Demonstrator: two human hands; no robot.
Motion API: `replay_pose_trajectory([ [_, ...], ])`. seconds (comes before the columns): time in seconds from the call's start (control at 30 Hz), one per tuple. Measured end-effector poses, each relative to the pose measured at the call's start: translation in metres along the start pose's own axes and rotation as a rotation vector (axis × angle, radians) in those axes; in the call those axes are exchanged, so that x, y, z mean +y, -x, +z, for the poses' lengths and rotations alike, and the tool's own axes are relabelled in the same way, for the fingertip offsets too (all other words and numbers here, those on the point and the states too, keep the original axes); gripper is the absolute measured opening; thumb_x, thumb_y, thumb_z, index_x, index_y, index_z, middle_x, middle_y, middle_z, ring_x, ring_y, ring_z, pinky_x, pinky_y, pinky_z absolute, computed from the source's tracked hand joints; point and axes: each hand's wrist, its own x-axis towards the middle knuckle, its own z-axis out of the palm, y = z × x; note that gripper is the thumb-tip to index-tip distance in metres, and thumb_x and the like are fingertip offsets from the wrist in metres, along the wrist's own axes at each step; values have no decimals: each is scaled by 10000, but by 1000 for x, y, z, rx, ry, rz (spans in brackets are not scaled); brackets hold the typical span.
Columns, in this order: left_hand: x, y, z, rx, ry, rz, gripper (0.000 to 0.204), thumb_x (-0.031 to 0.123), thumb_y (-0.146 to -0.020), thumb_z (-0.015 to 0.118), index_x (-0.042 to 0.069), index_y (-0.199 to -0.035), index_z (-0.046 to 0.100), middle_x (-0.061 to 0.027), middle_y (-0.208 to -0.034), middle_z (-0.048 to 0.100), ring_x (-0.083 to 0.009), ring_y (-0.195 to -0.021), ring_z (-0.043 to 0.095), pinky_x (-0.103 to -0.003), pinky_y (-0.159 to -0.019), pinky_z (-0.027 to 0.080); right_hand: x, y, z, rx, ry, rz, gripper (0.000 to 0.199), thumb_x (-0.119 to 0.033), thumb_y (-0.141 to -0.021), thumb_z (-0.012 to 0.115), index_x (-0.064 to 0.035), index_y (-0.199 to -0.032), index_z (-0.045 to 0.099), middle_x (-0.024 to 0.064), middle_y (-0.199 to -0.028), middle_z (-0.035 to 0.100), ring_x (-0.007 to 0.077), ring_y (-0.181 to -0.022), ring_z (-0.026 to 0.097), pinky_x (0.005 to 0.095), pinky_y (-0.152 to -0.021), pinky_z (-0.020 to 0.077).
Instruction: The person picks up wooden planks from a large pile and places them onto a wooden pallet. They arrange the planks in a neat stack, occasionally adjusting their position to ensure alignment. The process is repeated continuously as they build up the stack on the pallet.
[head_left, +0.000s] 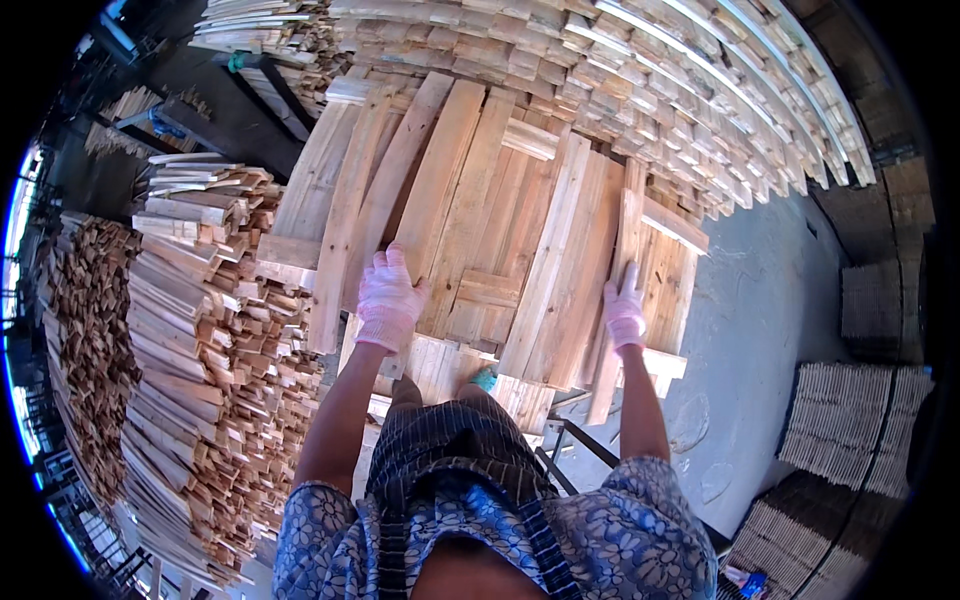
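Note:
Both my hands wear pale pink gloves. My left hand (388, 300) lies flat, fingers spread, on a long pale wooden plank (435, 190) in a layer of planks lying side by side. My right hand (624, 310) rests with its fingers on a narrow plank (622, 270) at the right side of the same layer. Short cross pieces (488, 290) lie on the planks between my hands. Neither hand visibly grips anything.
A tall stack of short wood pieces (200, 330) stands close on the left, another pile (85, 330) beyond it. A long stacked wall of wood (680, 90) runs behind. Grey concrete floor (770, 320) and flat bundles (850, 430) lie to the right.

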Motion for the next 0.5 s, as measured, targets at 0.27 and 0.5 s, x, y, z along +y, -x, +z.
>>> replay_pose_trajectory([
  [0.27,1,9,-33,-68,284,-43,859,366,-869,731,220,-1585,280,-243,-1426,518,-443,-1305,529,-500,-1080,464,-39,23,-21,-9,124,-9,735,-416,-1007,541,-212,-1625,198,413,-1381,442,550,-1096,630,570,-914,539],
  [0.5,-24,7,-66,45,125,5,707,298,-881,733,206,-1510,425,-240,-1317,574,-453,-1213,562,-530,-1022,475,-185,54,-53,41,-255,-325,730,-404,-994,597,-121,-1600,303,289,-1352,567,454,-1189,607,504,-979,497],
])
